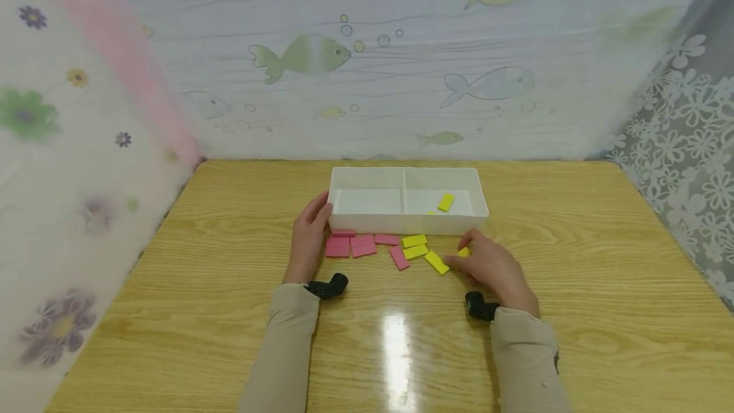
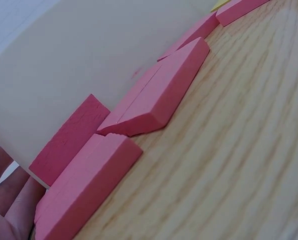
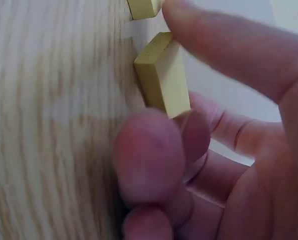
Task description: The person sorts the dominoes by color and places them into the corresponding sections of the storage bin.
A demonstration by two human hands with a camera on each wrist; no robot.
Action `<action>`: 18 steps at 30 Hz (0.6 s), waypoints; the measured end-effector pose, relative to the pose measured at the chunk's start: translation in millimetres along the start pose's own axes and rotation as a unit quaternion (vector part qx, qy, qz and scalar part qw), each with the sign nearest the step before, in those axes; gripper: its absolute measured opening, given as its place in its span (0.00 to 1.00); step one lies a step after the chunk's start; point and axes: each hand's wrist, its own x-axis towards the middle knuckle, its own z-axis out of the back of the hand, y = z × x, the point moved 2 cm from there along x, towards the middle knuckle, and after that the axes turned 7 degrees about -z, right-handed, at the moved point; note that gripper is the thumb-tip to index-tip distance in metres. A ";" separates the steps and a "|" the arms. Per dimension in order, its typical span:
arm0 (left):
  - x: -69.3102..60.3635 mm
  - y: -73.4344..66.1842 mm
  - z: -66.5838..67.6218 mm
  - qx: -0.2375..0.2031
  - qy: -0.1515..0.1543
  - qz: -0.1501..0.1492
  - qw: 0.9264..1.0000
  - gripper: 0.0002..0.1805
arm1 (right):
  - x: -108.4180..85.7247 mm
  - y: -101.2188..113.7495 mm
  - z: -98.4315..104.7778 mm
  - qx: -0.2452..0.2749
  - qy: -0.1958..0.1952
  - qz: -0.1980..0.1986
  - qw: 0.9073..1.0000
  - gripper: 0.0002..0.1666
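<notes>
A white two-compartment box [image 1: 367, 224] stands at mid-table in the head view. My left hand [image 1: 309, 234] rests against its left end, fingers along the outer wall. Beside the front wall lie several pink blocks [image 1: 337, 247]; one more pink block [image 2: 69, 142] leans on that wall. Several yellow blocks [image 1: 415, 252] lie further right. My right hand [image 1: 493, 266] pinches a yellow block [image 3: 169, 80] between thumb and fingers, low over the table; the fingertips partly hide it. Its thumb is close to another yellow block [image 1: 437, 262].
In the box's right compartment is a yellow block [image 1: 446, 202], with a sliver of another yellow piece behind the front wall. The wooden table [image 1: 229, 209] meets a fish-patterned curtain [image 1: 390, 113] at the back. Glare shows on the tabletop between the forearms.
</notes>
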 end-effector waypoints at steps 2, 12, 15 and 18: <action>-0.5 0.0 -0.6 0.000 0.001 0.000 1.000 0.25 | -1.3 1.8 0.5 -0.015 -0.003 -0.002 1.000 0.32; -2.6 1.5 -0.7 -0.015 0.009 -0.005 1.000 0.28 | -6.6 5.4 0.7 -0.009 0.002 -0.021 1.000 0.19; -1.8 1.2 0.0 -0.002 0.006 -0.005 1.000 0.28 | -6.6 5.0 1.4 -0.003 0.009 -0.021 1.000 0.15; -0.7 1.2 1.0 0.017 -0.001 -0.002 1.000 0.27 | -6.0 4.6 2.5 0.009 0.015 -0.025 1.000 0.16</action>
